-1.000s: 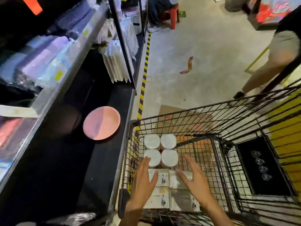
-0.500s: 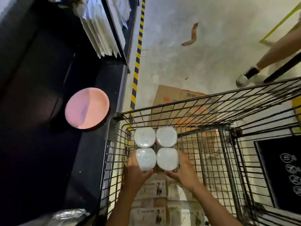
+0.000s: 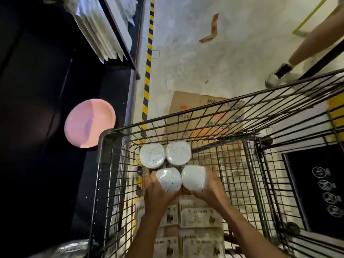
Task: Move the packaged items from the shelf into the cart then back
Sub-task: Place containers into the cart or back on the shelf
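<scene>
The cart (image 3: pixel 219 116) is stood just right of the dark shelf (image 3: pixel 55 164). Four white-topped packs are held in its front left corner; the near pair (image 3: pixel 181 179) is clasped between the left hand (image 3: pixel 158 190) and right hand (image 3: pixel 212 189), each grip curled round one pack. The shelf lies to the left (left hand nearer), so a lift up and leftward is judged due.
</scene>
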